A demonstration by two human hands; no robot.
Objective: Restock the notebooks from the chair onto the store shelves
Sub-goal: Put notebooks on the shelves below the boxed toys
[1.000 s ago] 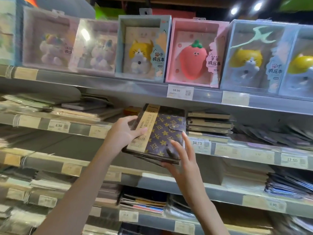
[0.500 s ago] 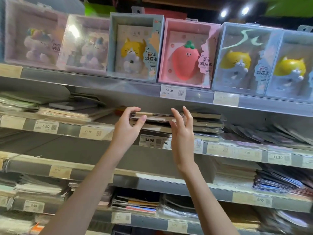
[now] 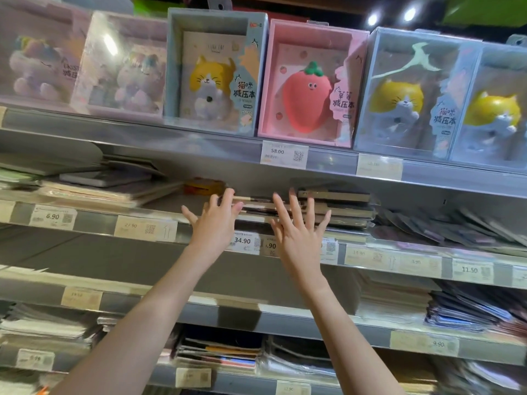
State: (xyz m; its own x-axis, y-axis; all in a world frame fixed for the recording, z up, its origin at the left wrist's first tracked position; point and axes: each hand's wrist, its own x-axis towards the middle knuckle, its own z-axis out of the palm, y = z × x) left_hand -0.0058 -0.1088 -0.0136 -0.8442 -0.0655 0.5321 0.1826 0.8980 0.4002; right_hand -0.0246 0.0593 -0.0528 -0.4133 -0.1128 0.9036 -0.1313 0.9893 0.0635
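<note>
Store shelving fills the view, tier on tier of grey ledges fronted with price strips. On the second shelf [image 3: 199,220] lies the stack of notebooks [image 3: 258,205], flat, spines outward, directly behind the 34.90 price tag [image 3: 243,241] and touching the taller pile of dark notebooks [image 3: 336,206] on its right. A second ago that stack, topped by a brown star-patterned cover, was tilted in the air between both hands in front of the shelf; half a second ago it was being slid in level. Now it rests on the shelf and nothing is carried.

The left hand [image 3: 214,223] has its fingers spread and nearly straight, tips just at the front edge of the stack; whether they actually touch it cannot be told. The right hand [image 3: 296,235] is splayed wide, fingers straight, in front of the seam between the new stack and the dark pile, gripping nothing. Both hands have let go, so this batch looks delivered; they may be giving a last nudge to square it or starting to pull away.

Left of the stack, further back on the same shelf, sits a small yellow item [image 3: 204,186], then loose piles of pale wrapped notebooks [image 3: 108,189]. Above stand boxed squishy notebooks: a cat box [image 3: 214,75] and a pink strawberry box [image 3: 310,84] over a 58.00 tag [image 3: 283,153]. The chair is out of view, so how many remain cannot be judged.
</note>
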